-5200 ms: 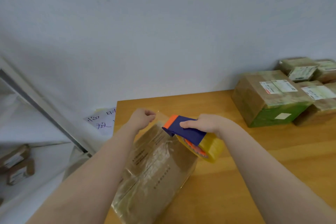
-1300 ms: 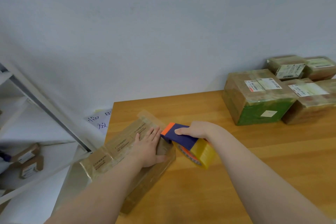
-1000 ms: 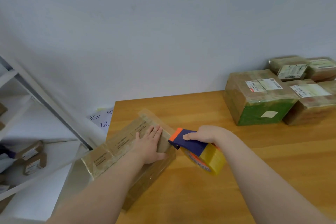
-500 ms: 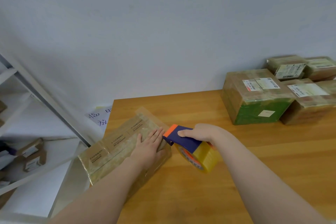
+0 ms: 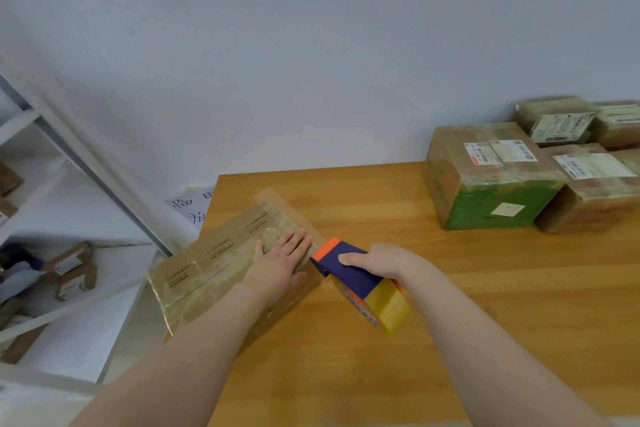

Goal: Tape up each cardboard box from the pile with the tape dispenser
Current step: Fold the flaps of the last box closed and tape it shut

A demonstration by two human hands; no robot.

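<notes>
Pressing left hand (image 5: 277, 263) flat on the top face of the cardboard box (image 5: 211, 270), fingers straight and together, holding nothing; wrapping right hand (image 5: 377, 260) round the blue handle of the tape dispenser (image 5: 346, 272), index finger lying along its top; keeping the orange blade end just beside the left fingertips at the box's far-right end, contact too close to call.

Lying flat at the near-left corner of the wooden table (image 5: 467, 322), box seemingly overhanging the left edge; long axis running diagonally, near-left to far-right, far end pointing toward the dispenser; loose clear tape flap (image 5: 273, 199) sticking out past the far corner.

Judging the box stiff but crushable at the seams, fairly light, and slick under its glossy tape wrap; calling for a flat palm on top to pin it, or a grip at the short ends to turn it.

Pointing dispenser blade-first at the box, yellow tape roll (image 5: 388, 308) trailing near-right; sitting well apart at far right, pile of labelled boxes (image 5: 485, 177).
</notes>
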